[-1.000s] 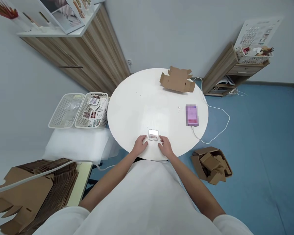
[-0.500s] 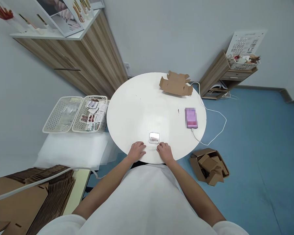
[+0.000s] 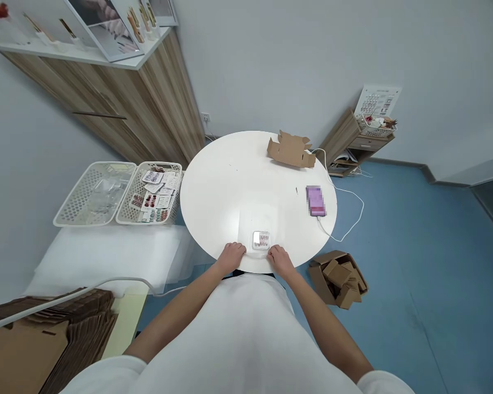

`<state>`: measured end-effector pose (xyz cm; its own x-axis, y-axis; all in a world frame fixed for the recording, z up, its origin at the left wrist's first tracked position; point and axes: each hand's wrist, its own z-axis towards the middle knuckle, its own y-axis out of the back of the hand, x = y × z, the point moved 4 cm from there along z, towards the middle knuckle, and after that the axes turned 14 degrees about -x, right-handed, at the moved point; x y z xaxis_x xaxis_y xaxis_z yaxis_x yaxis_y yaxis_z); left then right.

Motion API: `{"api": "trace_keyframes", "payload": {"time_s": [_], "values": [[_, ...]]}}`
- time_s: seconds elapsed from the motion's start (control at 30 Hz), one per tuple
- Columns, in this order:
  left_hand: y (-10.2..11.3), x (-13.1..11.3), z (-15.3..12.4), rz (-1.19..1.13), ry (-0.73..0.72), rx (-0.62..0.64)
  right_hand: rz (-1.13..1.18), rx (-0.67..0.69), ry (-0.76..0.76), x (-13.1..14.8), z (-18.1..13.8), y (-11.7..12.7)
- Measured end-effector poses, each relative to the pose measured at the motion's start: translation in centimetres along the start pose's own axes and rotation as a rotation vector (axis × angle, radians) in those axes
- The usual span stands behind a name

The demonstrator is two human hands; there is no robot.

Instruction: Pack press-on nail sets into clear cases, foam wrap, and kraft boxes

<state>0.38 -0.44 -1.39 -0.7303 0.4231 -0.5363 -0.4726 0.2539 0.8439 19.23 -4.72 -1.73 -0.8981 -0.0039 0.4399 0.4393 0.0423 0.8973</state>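
Note:
A small clear box of press-on nails (image 3: 261,240) lies near the table's front edge. Beneath it is a thin, translucent white wrapping sheet (image 3: 246,221), spread flat and hard to make out against the white tabletop. My left hand (image 3: 230,258) is at the sheet's near left corner, its fingers closed on the edge. At the near right corner, just beside the box, my right hand (image 3: 281,260) has its fingers curled and pinched on the sheet. Both thumbs are largely hidden.
On the round white table (image 3: 213,180) are an unfolded cardboard box (image 3: 291,150) and a purple pixelated device (image 3: 315,201) with a white cable. Left stand white baskets (image 3: 148,192), stacked white sheets (image 3: 107,254) and flattened cartons (image 3: 33,350). A carton of small boxes (image 3: 339,279) sits on the floor right.
My fingers have drawn together at the sheet's near corners, where the thumbs stood apart before. The near edge of the sheet shows slightly raised. The camera view has shifted a little.

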Motion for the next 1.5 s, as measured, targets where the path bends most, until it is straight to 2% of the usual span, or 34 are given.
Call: {"api": "trace_keyframes", "payload": {"time_s": [0.23,0.37,0.57,0.73,0.87,0.97,1.03,1.07,1.17,1.23,1.3,1.4,1.43,1.5], "values": [[0.4,0.7,-0.9,-0.090,0.000,-0.006,-0.045,-0.048,0.048,0.1,-3.2,0.1],[0.7,1.2,-0.2,-0.213,0.059,-0.028,0.011,-0.031,-0.034,-1.0,-2.9,0.4],[0.6,2.2,1.5,-0.288,0.251,-0.044,0.054,-0.091,-0.181,-1.6,-0.9,0.8],[0.1,2.8,3.0,-0.163,0.410,-0.036,-0.036,-0.060,-0.317,-1.8,0.9,0.3],[-0.3,2.6,3.6,0.004,0.451,-0.005,-0.122,-0.044,-0.358,-1.8,1.6,-0.2],[0.4,1.8,3.7,0.090,0.362,-0.178,-0.144,-0.045,-0.364,-1.6,1.8,-0.4],[1.0,0.8,3.4,0.128,0.233,-0.310,-0.148,-0.049,-0.371,-1.6,1.8,-0.4],[1.1,0.2,3.2,0.139,0.139,-0.332,-0.149,-0.051,-0.374,-1.6,1.8,-0.4],[0.6,-1.7,2.5,0.154,-0.207,-0.215,-0.146,-0.051,-0.378,-1.6,1.8,-0.4],[0.0,-2.3,2.1,0.179,-0.327,-0.116,-0.121,-0.062,-0.369,-1.5,1.7,-0.3],[-0.4,-2.2,2.2,0.219,-0.328,-0.070,-0.100,-0.130,-0.355,-1.3,1.3,0.3],[-0.8,-1.9,2.7,0.245,-0.321,-0.046,-0.142,-0.335,-0.263,-0.5,0.7,1.8],[-0.9,-1.9,2.9,0.243,-0.331,-0.039,-0.156,-0.363,-0.187,0.0,0.5,2.1],[-1.0,-2.0,3.4,0.235,-0.353,-0.018,-0.149,-0.295,0.004,1.0,0.6,1.8]]}}
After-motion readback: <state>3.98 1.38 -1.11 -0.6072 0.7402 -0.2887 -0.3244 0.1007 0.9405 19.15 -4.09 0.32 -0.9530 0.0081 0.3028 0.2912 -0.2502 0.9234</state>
